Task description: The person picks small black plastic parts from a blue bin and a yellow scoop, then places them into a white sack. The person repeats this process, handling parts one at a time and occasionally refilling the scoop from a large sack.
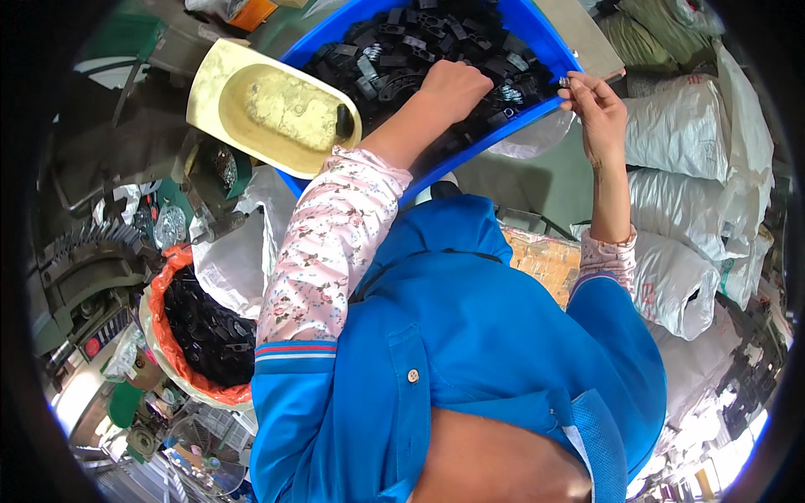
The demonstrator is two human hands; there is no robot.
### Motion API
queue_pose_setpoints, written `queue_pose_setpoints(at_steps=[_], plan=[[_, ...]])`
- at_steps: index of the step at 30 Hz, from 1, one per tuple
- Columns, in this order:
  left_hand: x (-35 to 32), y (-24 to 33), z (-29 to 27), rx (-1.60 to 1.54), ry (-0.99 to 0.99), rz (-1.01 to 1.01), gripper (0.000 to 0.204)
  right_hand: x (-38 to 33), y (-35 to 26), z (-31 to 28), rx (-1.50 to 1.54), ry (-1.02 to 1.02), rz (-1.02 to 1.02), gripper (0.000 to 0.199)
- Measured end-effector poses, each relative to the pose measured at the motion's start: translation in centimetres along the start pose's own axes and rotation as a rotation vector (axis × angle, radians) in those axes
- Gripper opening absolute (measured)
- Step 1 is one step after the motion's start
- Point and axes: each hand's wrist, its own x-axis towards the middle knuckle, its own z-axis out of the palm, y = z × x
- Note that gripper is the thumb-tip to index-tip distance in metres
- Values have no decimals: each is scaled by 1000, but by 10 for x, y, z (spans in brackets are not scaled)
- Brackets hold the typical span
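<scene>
A large blue bin (563, 38) at the top holds a heap of small black parts (402, 54), some with shiny surfaces. My left hand (455, 90) reaches over the near side into the heap. Its fingers are curled down among the parts, and whatever they grip is hidden behind the knuckles. At the bin's right corner my right hand (599, 113) is raised, thumb and fingers pinched on a small shiny metal piece (564, 82). A cream oval-hollowed tray (205, 92) lies across the bin's left end, with one black part (344, 121) inside it.
Stacked white sacks (675, 126) stand to the right, with green sacks (637, 38) behind. At the left a container lined with orange plastic (161, 293) holds more black parts. A cardboard box (541, 260) sits low at centre right. Machinery (92, 277) fills the far left.
</scene>
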Motion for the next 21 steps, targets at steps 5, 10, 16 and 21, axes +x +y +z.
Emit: queue_pose_setpoints(at_steps=[5, 10, 16, 21], plan=[[2, 14, -47, -279, 97, -166, 23, -15, -5, -3, 218, -62, -25, 21], [-58, 21, -89, -783, 477, -12, 36, -26, -41, 50, 134, -244, -142, 18], [-123, 27, -93, -846, 635, -256, 31, -40, -67, 108, -152, -553, -285, 11], [-162, 25, -88, -787, 793, -320, 30, -41, -82, 151, -678, -738, -1103, 28]])
